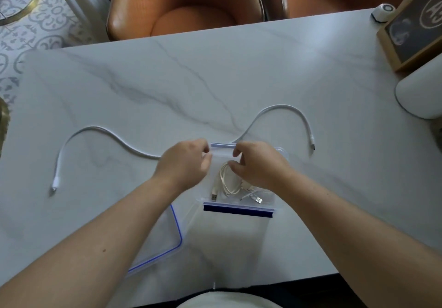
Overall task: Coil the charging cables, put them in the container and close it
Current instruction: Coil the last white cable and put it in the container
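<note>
Forearms reach from the near edge to both hands, left and right, whose curled fingers pinch the far blue latch of the clear container. A coiled cable lies inside. The lid rests near-left, and a long white cable sprawls uncoiled across the tabletop behind.

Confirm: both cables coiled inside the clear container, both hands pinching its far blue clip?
Not quite: in the head view the long white cable lies uncoiled on the table, outside the clear container. Only the other cable is coiled inside. Left hand and right hand pinch the far blue clip.
</note>
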